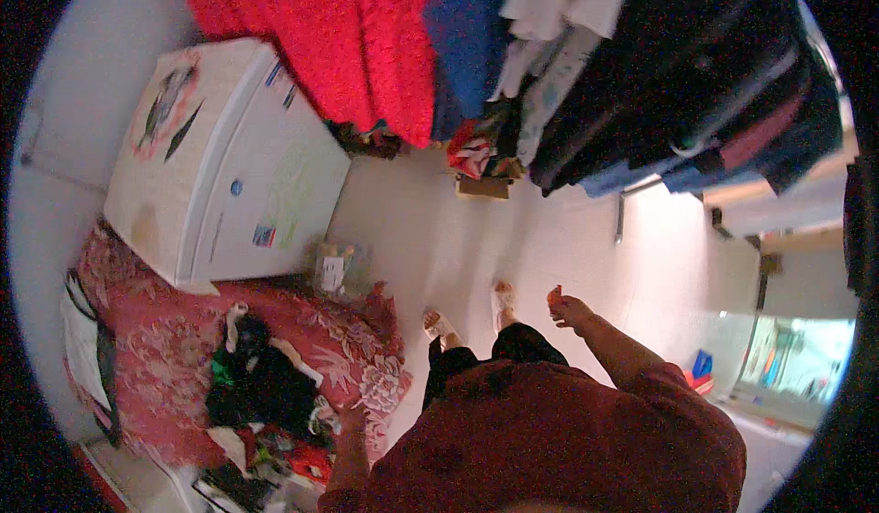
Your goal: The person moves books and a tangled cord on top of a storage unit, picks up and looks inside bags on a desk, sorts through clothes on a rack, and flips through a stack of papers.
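Observation:
My right hand [571, 313] is held out over the floor, its fingers curled. A small red-orange thing [555, 296] shows at the fingertips, too blurred to name. My left hand [352, 416] hangs low beside the bed, close to a heap of dark clothes [265, 389]; its fingers are blurred, and I cannot tell whether they touch anything. Black, green, white and red pieces are mixed in the heap. It lies on a maroon flowered bedspread [165, 357].
A white refrigerator [265, 188] stands beyond the bed, with a clear plastic container [339, 270] by its base. Clothes hang across the far side, including a red cloth [339, 46] and dark garments [668, 73]. A small cardboard box [483, 187] sits beneath them.

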`<state>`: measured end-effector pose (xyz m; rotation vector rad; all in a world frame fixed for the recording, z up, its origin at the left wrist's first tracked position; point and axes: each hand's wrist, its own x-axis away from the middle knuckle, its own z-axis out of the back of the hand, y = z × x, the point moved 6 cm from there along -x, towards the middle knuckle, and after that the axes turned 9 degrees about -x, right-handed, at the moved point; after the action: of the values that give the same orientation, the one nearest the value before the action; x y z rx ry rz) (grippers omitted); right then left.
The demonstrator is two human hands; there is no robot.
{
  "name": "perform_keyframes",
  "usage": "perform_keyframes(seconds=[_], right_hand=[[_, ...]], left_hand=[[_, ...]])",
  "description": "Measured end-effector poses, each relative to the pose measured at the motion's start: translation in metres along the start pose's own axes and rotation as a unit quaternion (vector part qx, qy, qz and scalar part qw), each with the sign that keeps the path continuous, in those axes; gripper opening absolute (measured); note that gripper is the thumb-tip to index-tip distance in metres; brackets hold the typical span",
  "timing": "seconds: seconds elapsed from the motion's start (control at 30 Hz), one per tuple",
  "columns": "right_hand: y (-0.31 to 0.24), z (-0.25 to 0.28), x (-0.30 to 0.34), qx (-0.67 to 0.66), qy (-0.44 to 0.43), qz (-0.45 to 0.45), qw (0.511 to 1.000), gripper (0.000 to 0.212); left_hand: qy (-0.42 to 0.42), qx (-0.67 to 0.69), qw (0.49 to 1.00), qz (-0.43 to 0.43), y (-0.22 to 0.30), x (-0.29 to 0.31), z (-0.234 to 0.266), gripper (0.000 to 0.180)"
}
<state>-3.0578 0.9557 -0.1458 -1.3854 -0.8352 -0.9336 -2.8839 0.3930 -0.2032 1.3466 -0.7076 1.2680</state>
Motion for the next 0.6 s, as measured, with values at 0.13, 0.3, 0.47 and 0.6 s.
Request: perform_keyframes(seconds=[0.13,0.3,0.47,0.6], right_hand=[[0.081,0.052,0.013,-0.107,0.092,0.005,0.990,0.018],[0.205,0.116,-0.037,0.143,0.120,0.163,0.969,0.018],[0.234,0.128,0.086,-0.164,0.228,0.024,0.960,0.021],[0.329,0.182,0.121,-0.255,0.252,0.018,0.933,0.029]], left_hand=[[0.043,-0.049,0.996,-0.054,0.036,-0.011,0.014,0.041],[-0.029,-0.158,0.981,-0.109,0.060,0.011,-0.062,0.040],[-0.127,-0.322,0.927,-0.145,0.042,0.036,-0.184,0.039],[-0.178,-0.436,0.870,-0.145,-0.002,0.051,-0.276,0.038]])
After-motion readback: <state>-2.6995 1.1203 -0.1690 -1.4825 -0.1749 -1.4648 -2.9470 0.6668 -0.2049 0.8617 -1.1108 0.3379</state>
